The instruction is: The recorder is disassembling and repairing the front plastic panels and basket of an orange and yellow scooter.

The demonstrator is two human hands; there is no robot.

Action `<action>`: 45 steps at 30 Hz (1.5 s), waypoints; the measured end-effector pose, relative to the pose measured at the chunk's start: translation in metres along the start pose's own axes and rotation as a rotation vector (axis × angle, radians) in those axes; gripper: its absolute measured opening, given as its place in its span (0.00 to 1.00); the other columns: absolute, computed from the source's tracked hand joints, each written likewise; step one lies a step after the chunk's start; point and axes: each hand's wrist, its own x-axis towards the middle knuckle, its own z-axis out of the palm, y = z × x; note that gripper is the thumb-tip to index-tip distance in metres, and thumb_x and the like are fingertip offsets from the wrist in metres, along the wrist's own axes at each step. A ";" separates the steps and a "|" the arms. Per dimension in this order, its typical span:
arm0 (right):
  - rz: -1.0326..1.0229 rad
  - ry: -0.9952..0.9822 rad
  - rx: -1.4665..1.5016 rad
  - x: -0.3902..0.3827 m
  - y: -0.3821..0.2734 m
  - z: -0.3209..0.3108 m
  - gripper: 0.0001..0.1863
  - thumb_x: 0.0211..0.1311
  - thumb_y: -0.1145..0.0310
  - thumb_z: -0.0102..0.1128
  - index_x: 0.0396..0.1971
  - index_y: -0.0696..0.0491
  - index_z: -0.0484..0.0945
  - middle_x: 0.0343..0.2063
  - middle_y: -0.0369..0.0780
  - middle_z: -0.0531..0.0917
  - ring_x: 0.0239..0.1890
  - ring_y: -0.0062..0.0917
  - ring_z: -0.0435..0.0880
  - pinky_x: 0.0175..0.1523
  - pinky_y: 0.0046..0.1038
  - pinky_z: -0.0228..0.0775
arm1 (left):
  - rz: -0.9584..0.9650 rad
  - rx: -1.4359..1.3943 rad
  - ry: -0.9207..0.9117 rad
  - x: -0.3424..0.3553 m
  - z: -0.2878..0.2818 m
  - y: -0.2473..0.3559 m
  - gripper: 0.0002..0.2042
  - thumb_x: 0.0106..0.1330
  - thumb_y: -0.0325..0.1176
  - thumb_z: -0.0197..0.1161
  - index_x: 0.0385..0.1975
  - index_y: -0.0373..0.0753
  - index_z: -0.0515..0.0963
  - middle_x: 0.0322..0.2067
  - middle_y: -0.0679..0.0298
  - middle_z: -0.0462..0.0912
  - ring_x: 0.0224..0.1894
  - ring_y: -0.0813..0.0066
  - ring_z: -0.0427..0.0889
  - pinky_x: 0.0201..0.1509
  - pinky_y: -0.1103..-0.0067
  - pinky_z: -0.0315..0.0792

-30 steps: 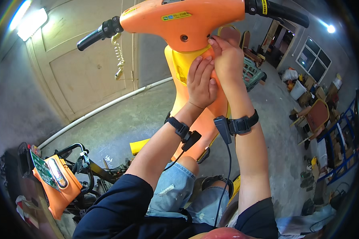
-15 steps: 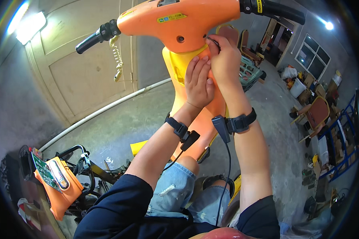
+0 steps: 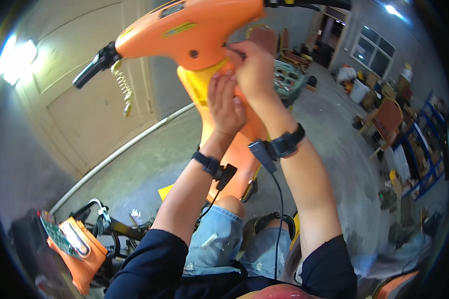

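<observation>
From where I stand, I see a person in a dark short-sleeved top and torn denim shorts [image 3: 214, 234] with both hands up at the front of an orange scooter [image 3: 242, 169]. The orange handlebar cover [image 3: 149, 37] tilts across the top, a black handle [image 3: 92, 67] on the person's left and another running off to the right. Below a round dark socket [image 3: 194, 53] sits a yellow panel [image 3: 197, 82] on the scooter's front.

The right hand [image 3: 257, 72] is up at the cover's lower right edge, thumb and forefinger pinched together on a small dark piece [image 3: 238, 53]; its shape is mostly hidden, so I can't say what it is. The left hand [image 3: 227, 109] lies just below and beside it, back toward me, fingers straight and side by side against the yellow panel; this grip isn't closed around anything. Each wrist wears a black strap [image 3: 284, 144] with a small box and a cable.

A pale coiled cord [image 3: 122, 84] hangs below the left handle, before a cream door [image 3: 95, 94]. A green crate [image 3: 290, 82] shows beyond the right hand. At lower left is an orange casing [image 3: 92, 254] with a green plate; a brown chair [image 3: 386, 119] stands farther off, right.
</observation>
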 end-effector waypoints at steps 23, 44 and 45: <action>0.064 -0.003 0.139 -0.013 -0.008 0.011 0.08 0.54 0.80 0.61 0.34 0.59 0.83 0.34 0.47 0.78 0.40 0.44 0.80 0.45 0.38 0.73 | 0.036 0.099 0.023 -0.008 -0.005 -0.010 0.24 0.80 0.40 0.41 0.63 0.29 0.73 0.65 0.46 0.73 0.68 0.44 0.70 0.72 0.57 0.63; 0.182 0.008 0.212 -0.006 -0.017 0.012 0.10 0.56 0.78 0.66 0.39 0.59 0.86 0.33 0.45 0.79 0.37 0.40 0.83 0.42 0.35 0.78 | 0.055 0.089 0.014 -0.004 -0.006 -0.005 0.23 0.75 0.39 0.42 0.57 0.28 0.75 0.61 0.48 0.76 0.67 0.40 0.69 0.72 0.56 0.62; 0.184 0.017 0.222 -0.005 -0.016 0.013 0.09 0.56 0.78 0.66 0.38 0.59 0.87 0.33 0.45 0.79 0.37 0.40 0.83 0.42 0.36 0.78 | 0.053 0.088 0.024 -0.004 -0.006 -0.004 0.23 0.75 0.39 0.42 0.57 0.28 0.75 0.61 0.48 0.77 0.67 0.40 0.68 0.72 0.56 0.61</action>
